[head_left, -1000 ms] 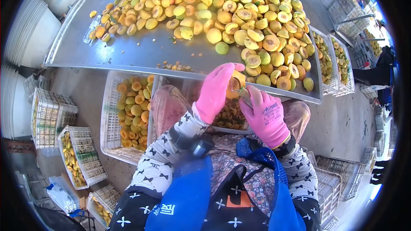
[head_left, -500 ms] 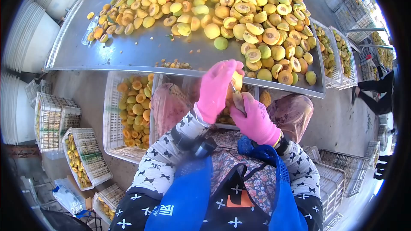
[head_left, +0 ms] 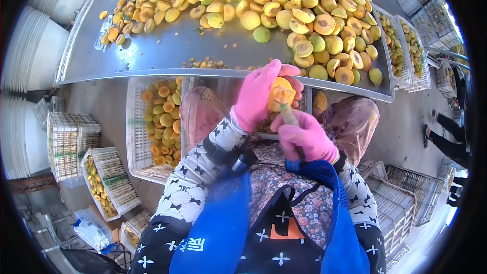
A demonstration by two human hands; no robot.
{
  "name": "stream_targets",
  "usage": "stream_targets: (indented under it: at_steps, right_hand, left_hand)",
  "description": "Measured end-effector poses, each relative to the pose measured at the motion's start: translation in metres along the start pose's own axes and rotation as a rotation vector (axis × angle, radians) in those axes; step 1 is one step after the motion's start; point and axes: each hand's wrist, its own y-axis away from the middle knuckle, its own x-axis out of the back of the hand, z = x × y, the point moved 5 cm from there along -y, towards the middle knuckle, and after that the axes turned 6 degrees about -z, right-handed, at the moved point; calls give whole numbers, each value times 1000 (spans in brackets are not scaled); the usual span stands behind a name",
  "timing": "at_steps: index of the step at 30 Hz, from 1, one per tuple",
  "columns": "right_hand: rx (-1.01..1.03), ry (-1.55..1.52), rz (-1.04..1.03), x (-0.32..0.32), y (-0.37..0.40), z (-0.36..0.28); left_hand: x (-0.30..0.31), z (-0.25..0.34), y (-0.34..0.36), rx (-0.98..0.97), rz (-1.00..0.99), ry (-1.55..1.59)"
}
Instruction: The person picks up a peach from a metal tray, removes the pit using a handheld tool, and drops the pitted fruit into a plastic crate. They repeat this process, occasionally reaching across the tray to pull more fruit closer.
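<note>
Tilting fruit half (head_left: pixel 282 93) upward, right hand (head_left: pixel 304 139) lowered

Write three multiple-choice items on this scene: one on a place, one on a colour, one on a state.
1. Where is the white crate of fruit halves? A on the metal table; B on the person's lap; C below the table's near edge.
2. What colour are the gloves on the left hand and right hand? A pink; B blue; C white.
3. How is the left hand? A open, empty; B closed on a fruit; C flat on the table.
1 C, it shows under the table rim; 2 A, both gloves are pink; 3 B, it wraps the fruit.
</note>
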Motion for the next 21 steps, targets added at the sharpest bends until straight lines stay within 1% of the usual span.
stream_targets:
  at_steps: [2,3,4,6,7,8,10,13,14,15,16,17,19,20,21]
  right_hand:
    - [44,-44,-66,10,4,-3]
    - [-9,79,7,18,2,-1]
    - [-60,202,81,26,2,3]
    - [226,959,240,51,0,22]
    - [379,1342,331,55,3,26]
    - [337,1239,342,60,6,23]
    - [258,1018,370,64,14,12]
    - [244,890,378,71,10,8]
    - [259,857,379,72,6,7]
    - [283,848,380,69,5,2]
    - [304,841,388,65,8,-4]
    - [320,837,400,64,12,-7]
    - [373,855,455,70,22,-7]
    - [396,864,480,73,27,-7]
    - [368,824,477,75,32,-8]
  left_hand:
    - [22,-12,-4,-57,115,-165]
    - [31,-14,-3,-75,203,-268]
    - [35,-7,0,-159,220,-575]
    - [39,11,16,-323,229,-1189]
    - [48,24,29,-389,221,-1323]
    - [61,43,46,-460,206,-1455]
    - [118,87,81,-115,373,-1527]
    - [77,116,71,-162,582,-1418]
    - [77,106,51,-183,405,-1406]
    - [75,90,20,-134,351,-1332]
    - [73,73,-11,-84,302,-1258]
    - [65,49,-43,37,379,-1118]
    - [41,16,-94,138,282,-1278]
    - [39,-4,-118,104,293,-1426]
    - [36,-22,-134,72,304,-1574]
